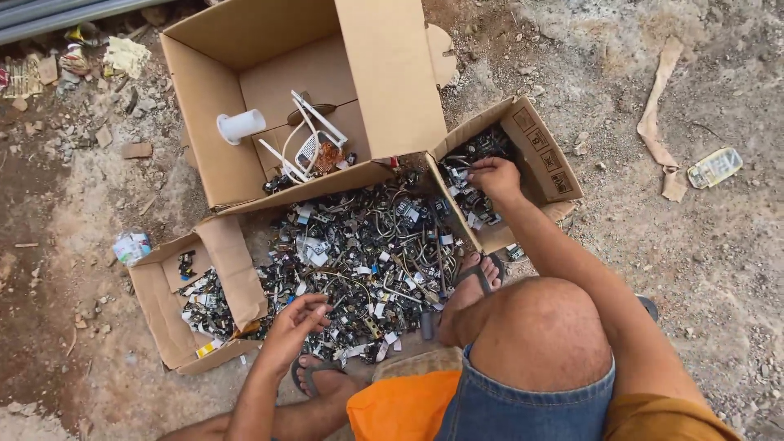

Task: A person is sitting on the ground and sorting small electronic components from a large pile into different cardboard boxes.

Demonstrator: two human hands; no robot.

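A heap of small scrap parts (359, 253), dark metal bits, bent wires and white-tagged pieces tangled together, lay spread flat on the ground. To the right of the heap, more of the same scrap filled a tilted small cardboard box (539, 151); to its left, a low open box (167, 314) held another loose layer.

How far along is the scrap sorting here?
Some is done: the left box, right box and big box each hold parts. In hand: the right hand reaches into the right box, the left hand picks at the pile. Left: most of the pile.
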